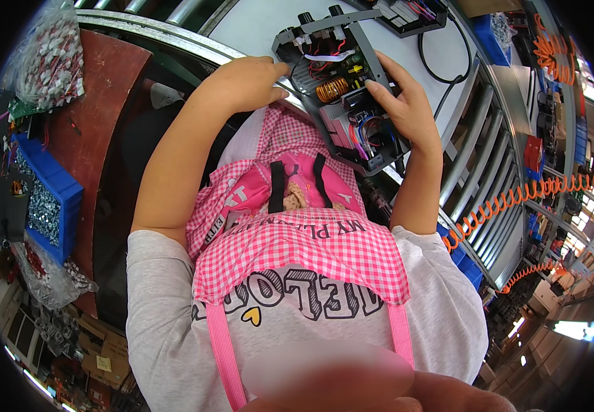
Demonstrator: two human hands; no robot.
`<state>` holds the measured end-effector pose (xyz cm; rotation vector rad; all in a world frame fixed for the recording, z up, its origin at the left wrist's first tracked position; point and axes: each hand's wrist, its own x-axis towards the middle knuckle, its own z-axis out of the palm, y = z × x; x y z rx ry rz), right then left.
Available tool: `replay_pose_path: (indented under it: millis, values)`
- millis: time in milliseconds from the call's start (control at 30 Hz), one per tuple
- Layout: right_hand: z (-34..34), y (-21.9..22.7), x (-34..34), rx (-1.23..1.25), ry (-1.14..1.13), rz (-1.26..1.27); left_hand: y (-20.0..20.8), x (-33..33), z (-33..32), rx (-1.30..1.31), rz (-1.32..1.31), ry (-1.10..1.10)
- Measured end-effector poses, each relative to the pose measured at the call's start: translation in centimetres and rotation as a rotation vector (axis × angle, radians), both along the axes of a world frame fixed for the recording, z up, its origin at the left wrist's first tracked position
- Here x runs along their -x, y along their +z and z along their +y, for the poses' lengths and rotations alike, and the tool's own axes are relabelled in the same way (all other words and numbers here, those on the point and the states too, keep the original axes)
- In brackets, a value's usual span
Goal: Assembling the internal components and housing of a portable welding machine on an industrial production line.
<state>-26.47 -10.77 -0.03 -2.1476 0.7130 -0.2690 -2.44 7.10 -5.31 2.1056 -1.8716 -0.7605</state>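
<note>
A dark grey open metal housing (348,103) full of electronics sits tilted at the front edge of the work surface. Inside it show a copper-coloured coil (331,90), pink-grey finned blocks (340,127), yellow parts and red, blue and purple wires. My right hand (407,103) grips the housing's right side, its thumb over the inner edge and the fingers outside. At the left wall is my left hand (255,82), fingers curled together by the edge; what they pinch, if anything, is hidden.
Another open electronics housing (410,15) with a black cable (424,55) lies farther back on the white surface (252,27). To the left, a red-brown table (104,103) carries a blue bin (70,196) of small metal parts and bagged connectors (53,62). Rollers (479,147) and orange coiled hoses (510,202) stand right.
</note>
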Motion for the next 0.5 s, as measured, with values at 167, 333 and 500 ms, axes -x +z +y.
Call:
replay_pose_path:
  millis: [167,333,500]
  values:
    - [0.0,0.0,0.0,0.001,-0.001,0.004,-0.2,0.2,-0.2,-0.009,-0.009,-0.011]
    - [0.1,0.2,-0.1,-0.006,0.001,-0.003,-0.5,0.6,-0.3,-0.004,-0.01,-0.015]
    - [0.0,0.1,-0.1,-0.024,-0.001,-0.006,-0.5,1.1,-0.5,0.053,0.005,-0.036]
